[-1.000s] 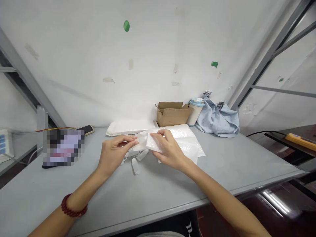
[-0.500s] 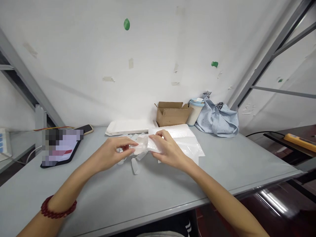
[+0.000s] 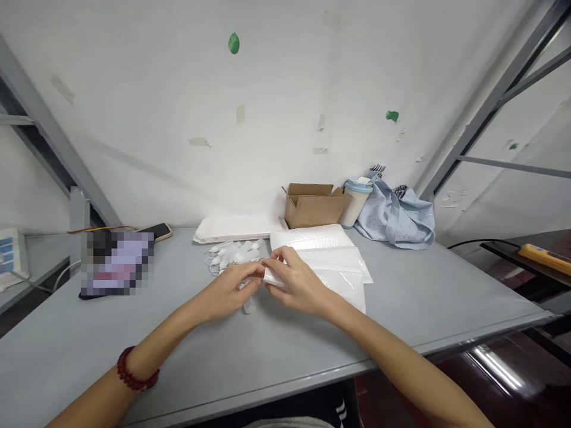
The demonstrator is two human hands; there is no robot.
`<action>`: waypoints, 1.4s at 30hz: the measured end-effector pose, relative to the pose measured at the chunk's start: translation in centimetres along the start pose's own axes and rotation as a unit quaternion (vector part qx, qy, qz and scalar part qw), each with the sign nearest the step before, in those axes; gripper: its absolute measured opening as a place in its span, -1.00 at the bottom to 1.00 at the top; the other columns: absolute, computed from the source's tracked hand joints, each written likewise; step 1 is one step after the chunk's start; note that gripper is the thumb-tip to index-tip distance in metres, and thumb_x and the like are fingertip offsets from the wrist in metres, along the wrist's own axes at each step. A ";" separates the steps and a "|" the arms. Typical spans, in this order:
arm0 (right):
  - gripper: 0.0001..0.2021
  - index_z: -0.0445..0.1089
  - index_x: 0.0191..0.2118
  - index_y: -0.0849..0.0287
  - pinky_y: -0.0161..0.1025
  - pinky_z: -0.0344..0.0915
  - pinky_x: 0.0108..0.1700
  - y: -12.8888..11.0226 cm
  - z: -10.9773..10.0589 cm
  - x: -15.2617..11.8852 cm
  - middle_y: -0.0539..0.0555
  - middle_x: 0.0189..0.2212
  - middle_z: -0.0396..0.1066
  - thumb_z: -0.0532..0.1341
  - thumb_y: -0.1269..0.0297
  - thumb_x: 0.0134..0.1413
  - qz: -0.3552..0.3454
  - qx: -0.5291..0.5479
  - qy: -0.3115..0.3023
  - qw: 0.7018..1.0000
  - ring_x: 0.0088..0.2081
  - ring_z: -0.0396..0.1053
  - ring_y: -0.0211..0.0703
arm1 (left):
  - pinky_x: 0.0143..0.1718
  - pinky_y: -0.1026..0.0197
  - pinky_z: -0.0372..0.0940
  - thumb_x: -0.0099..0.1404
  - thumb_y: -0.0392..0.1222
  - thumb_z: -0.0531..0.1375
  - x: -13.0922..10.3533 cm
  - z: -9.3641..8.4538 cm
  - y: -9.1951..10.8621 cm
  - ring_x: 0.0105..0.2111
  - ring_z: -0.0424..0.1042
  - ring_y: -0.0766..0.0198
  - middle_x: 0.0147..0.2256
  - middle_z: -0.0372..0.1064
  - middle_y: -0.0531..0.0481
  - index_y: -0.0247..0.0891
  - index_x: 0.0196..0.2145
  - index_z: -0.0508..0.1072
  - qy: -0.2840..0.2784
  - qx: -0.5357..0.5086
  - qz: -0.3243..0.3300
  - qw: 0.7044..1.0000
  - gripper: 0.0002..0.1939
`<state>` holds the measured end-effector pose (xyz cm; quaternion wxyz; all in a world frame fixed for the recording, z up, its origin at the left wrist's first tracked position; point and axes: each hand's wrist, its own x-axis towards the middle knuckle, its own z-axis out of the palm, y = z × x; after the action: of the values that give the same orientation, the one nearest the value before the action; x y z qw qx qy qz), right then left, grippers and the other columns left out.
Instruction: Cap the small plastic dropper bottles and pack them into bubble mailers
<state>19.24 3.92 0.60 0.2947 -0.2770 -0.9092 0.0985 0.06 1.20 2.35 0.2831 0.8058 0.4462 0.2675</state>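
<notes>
Fingers of both hands meet at the middle of the table (image 3: pixel 276 351), just in front of me, pinched on one small white mailer (image 3: pixel 273 277). My left hand (image 3: pixel 227 292) closes narrow on its left end, thumb and forefinger together; my right hand (image 3: pixel 298 284) curls over its right part, fingers folded down on top. The mailer lies between the two, its long axis running left to right, level with the tabletop, and neither hand is clearly nearer to it. A clear pouch (image 3: pixel 248 305) lies on the table just under my left fingertips. Beyond the right hand, touching it, sits the stack of mailers (image 3: pixel 332 261). Beyond the left, near but apart, lies a heap of pouches (image 3: pixel 232 254). Farther back, a flat white pile (image 3: pixel 234 227), a box (image 3: pixel 314 205), a cup (image 3: pixel 355 201) and a blue bag (image 3: pixel 397 217) stand along the wall.
</notes>
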 end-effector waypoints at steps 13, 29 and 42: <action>0.01 -0.11 0.30 0.28 0.23 0.09 0.06 1.3 -2.5 0.0 0.37 0.03 0.20 0.40 0.08 -0.23 0.182 -0.093 -0.171 0.964 0.08 0.14 0.29 | -0.31 0.09 0.30 0.16 0.02 0.12 0.5 -2.2 -3.1 -0.30 0.44 0.07 -0.26 0.46 -0.10 -0.19 -0.29 0.38 0.195 0.153 -0.105 0.963 -0.75; -0.54 0.19 -0.02 0.20 -0.21 0.20 -0.38 3.0 -3.7 0.0 0.08 -0.28 0.16 0.22 0.36 -0.13 0.174 -0.074 -0.118 0.975 -0.35 0.19 -0.12 | -0.42 0.22 0.24 0.07 0.00 0.18 0.9 -2.9 -3.1 -0.49 0.37 0.21 -0.53 0.42 0.03 -0.20 -0.42 0.52 0.304 0.002 -0.147 0.941 -0.76; -0.46 0.13 0.07 0.17 -0.18 0.28 -0.26 0.8 -1.7 0.1 0.10 -0.22 0.15 0.19 0.44 -0.11 0.080 0.011 -0.115 0.990 -0.25 0.20 -0.11 | -0.38 0.19 0.27 0.10 0.00 0.20 0.9 0.0 -2.2 -0.45 0.32 0.24 -0.42 0.33 0.02 -0.01 -0.42 0.62 0.168 0.023 -0.063 0.984 -0.80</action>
<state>20.60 4.65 1.76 0.1826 -0.3322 -0.9108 0.1632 -0.82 2.92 1.01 0.2018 0.7260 0.5434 0.3699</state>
